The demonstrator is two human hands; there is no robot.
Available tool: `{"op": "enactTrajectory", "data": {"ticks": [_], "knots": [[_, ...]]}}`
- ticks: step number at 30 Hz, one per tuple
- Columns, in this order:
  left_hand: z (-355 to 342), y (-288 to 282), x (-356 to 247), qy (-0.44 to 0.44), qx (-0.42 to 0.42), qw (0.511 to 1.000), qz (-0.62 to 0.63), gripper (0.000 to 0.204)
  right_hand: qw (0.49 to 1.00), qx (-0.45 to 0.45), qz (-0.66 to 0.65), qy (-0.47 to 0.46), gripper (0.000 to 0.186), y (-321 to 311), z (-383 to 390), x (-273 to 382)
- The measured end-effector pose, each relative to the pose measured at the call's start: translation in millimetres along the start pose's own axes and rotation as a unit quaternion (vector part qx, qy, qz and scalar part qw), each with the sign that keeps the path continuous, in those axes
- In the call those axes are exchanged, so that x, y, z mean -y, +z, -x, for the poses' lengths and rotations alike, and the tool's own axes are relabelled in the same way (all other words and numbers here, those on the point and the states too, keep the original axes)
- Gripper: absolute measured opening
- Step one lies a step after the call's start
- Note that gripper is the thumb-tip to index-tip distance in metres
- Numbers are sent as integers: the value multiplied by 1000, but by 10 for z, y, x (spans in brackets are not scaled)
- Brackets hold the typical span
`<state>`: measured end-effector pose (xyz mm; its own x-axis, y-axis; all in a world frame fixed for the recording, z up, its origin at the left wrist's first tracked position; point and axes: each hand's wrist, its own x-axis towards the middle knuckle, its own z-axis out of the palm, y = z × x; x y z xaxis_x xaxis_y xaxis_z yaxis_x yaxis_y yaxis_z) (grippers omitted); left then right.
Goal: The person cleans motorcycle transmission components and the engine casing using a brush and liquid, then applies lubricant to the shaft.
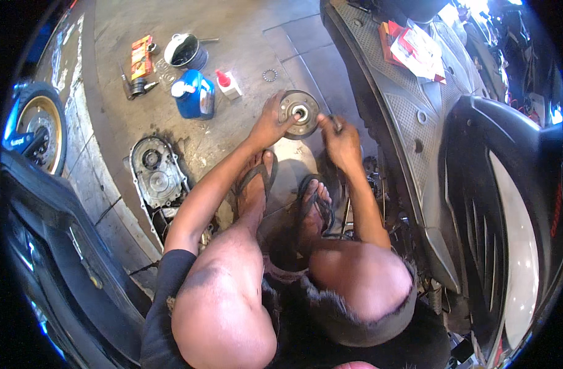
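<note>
A round, dark-rimmed metal clutch (306, 101) with a bright nut (302, 112) at its centre is tilted up off the floor in front of my feet. My left hand (273, 123) grips its left edge, thumb reaching across the face to the centre. Close to the right rim, my right hand (343, 144) is closed around a dark, short-ended object, mostly hidden by the fingers. Beyond the clutch, a thin toothed ring (270, 75) lies on the concrete.
Ahead left stand a blue jug (197, 101), a white bottle with red cap (229, 86), and a metal pot (188, 54). An orange box (140, 56) lies farther left. An engine cover (155, 175) sits near my left forearm. Scooter bodywork (395, 117) flanks my right side.
</note>
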<state>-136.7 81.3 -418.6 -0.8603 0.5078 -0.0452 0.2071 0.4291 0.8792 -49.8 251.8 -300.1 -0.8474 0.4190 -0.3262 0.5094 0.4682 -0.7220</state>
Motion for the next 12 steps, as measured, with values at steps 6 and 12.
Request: {"op": "enactTrajectory", "data": {"ticks": [6,12], "knots": [[-204,-9,-38,69,63,995,-39,83,977,20,20,213,75,-83,-18,-150],[-293,-172,-256,220,157,932,-243,86,971,124,-84,187,77,-256,214,-698]]}}
